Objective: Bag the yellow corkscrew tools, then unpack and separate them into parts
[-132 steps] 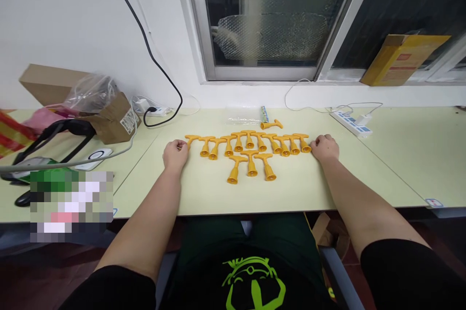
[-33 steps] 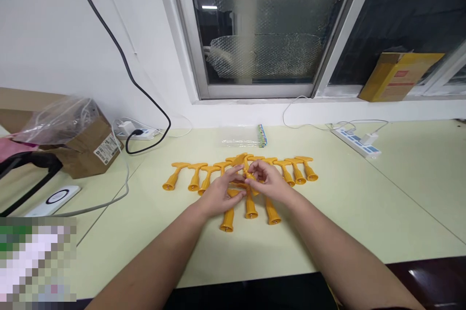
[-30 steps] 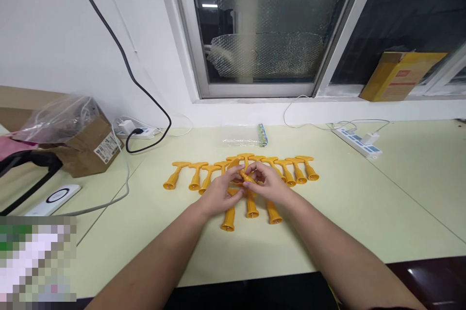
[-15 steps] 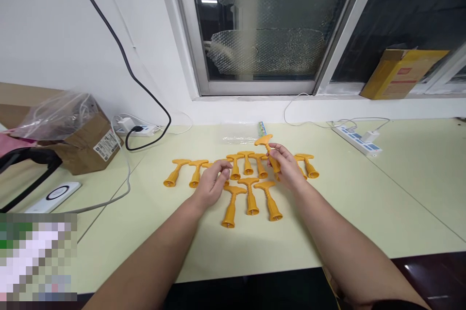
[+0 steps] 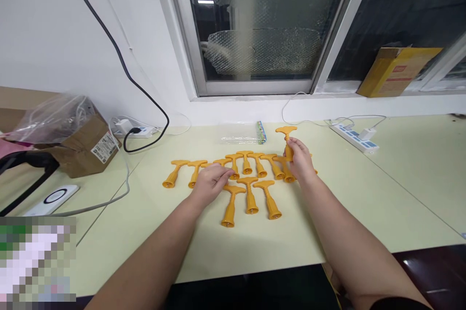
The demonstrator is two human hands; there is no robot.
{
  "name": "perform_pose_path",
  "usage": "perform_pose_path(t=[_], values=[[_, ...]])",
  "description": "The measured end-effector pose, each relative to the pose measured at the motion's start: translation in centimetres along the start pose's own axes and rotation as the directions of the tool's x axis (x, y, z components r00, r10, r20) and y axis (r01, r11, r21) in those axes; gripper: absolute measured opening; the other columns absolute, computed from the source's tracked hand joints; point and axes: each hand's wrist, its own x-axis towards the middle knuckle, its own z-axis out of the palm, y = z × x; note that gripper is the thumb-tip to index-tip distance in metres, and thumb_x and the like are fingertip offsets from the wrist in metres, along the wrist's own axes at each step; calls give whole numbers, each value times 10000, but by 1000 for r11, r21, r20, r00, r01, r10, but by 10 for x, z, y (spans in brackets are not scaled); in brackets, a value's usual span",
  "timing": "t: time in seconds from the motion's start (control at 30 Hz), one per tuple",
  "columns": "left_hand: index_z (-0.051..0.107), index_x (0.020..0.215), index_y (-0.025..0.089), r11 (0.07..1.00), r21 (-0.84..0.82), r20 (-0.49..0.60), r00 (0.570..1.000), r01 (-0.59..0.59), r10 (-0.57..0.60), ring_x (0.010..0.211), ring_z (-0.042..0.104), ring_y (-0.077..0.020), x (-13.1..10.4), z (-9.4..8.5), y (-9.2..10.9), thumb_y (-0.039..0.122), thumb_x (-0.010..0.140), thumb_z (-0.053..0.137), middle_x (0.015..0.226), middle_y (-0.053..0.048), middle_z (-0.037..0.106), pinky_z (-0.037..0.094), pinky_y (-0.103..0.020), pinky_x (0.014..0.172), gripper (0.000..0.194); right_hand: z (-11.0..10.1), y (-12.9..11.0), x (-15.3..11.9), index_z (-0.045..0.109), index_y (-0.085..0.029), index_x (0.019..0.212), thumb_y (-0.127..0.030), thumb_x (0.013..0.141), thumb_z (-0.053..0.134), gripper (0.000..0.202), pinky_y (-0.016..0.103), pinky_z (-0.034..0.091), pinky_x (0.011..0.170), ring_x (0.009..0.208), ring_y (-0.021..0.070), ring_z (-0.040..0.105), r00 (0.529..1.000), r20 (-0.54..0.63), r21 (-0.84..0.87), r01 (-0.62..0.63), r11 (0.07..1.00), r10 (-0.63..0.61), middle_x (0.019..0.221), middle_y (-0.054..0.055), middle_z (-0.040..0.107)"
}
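Several yellow T-handled tools (image 5: 251, 195) lie on the pale table (image 5: 364, 193), most in a curved row, with three nearer the front edge. My right hand (image 5: 301, 158) grips one yellow T-handled tool (image 5: 286, 130), raised upright over the row's right part, its T-bar up. That hand and forearm partly hide the tools at the right end. My left hand (image 5: 211, 181) is over the left-middle of the row, fingers drawn together beside a tool's flared end (image 5: 235, 174); whether they pinch anything is too small to tell.
A clear plastic bag (image 5: 238, 132) with a coloured strip lies behind the row. At the left stand a cardboard box (image 5: 87, 147) and a white charging pad (image 5: 54, 198). A power strip (image 5: 355, 139) with cables is at the right rear, near a yellow carton (image 5: 398, 72).
My right hand has moved right with the yellow tool, uncovering tools in the row. My left hand's fingers have lowered and come closer together.
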Motion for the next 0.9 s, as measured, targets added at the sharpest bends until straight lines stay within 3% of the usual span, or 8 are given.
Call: perform_pose_path(t=[0.17, 0.27, 0.4, 0.47, 0.57, 0.73, 0.83, 0.9], values=[[465, 582, 203, 997, 70, -34, 999, 45, -42, 516, 419, -116, -2, -5, -2, 325, 957, 615, 535, 34, 433, 346, -283, 541, 422, -10, -4, 10, 691, -234, 859, -363, 658, 825, 274, 224, 438, 555, 631, 86, 515, 995, -91, 99, 53, 994, -44, 807, -38, 635], [432, 592, 210, 968, 129, -125, 972, 214, -198, 536, 431, -128, 10, -16, -13, 372, 992, 518, 551, 25, 442, 361, -291, 567, 440, -18, -4, 15, 681, -227, 870, -366, 667, 829, 287, 223, 448, 567, 641, 85, 521, 990, -130, 181, 74, 981, -51, 796, -49, 614], [621, 927, 231, 823, 188, -118, 844, 537, -524, 797, 626, -171, 51, -29, -50, 345, 971, 477, 848, -8, 681, 468, -282, 735, 189, -22, -2, 20, 617, -211, 779, -343, 684, 829, 267, 204, 434, 561, 624, 75, 497, 988, -136, 270, 109, 957, -74, 720, -66, 550], [627, 1103, 234, 703, 279, -59, 743, 654, -667, 900, 661, -186, 73, -29, -75, 305, 895, 569, 1031, -29, 712, 484, -284, 781, 227, -22, -2, 20, 584, -213, 751, -334, 693, 830, 280, 212, 439, 558, 603, 77, 486, 993, -95, 270, 90, 959, -66, 683, -71, 521], [628, 1155, 193, 618, 329, -47, 666, 714, -745, 1002, 684, -232, 101, -20, -110, 296, 830, 642, 1144, -91, 714, 498, -307, 827, 341, -22, -5, 19, 580, -222, 763, -323, 700, 820, 268, 239, 474, 587, 621, 93, 527, 996, -65, 257, 75, 964, -60, 679, -64, 531], [609, 1252, 153, 522, 397, -50, 585, 755, -809, 1176, 655, -307, 130, -1, -147, 424, 838, 657, 1291, -171, 681, 492, -360, 939, 498, -32, -7, 24, 575, -241, 792, -337, 719, 780, 238, 261, 508, 614, 622, 107, 565, 993, -109, 300, 80, 950, -49, 640, -71, 512], [668, 1128, 132, 476, 440, -37, 545, 761, -837, 1154, 669, -360, 138, 8, -159, 481, 762, 734, 1192, -216, 716, 505, -386, 921, 510, -40, -6, 30, 578, -244, 780, -341, 728, 763, 216, 248, 516, 608, 607, 97, 560, 987, -161, 326, 71, 943, -19, 626, -75, 495], [688, 1050, 144, 478, 457, -36, 552, 750, -833, 1125, 682, -367, 139, 13, -166, 488, 708, 780, 1108, -208, 741, 511, -387, 907, 495, -44, -4, 33, 582, -242, 772, -332, 727, 758, 203, 238, 519, 600, 597, 91, 551, 982, -190, 342, 61, 938, 5, 618, -76, 490]])
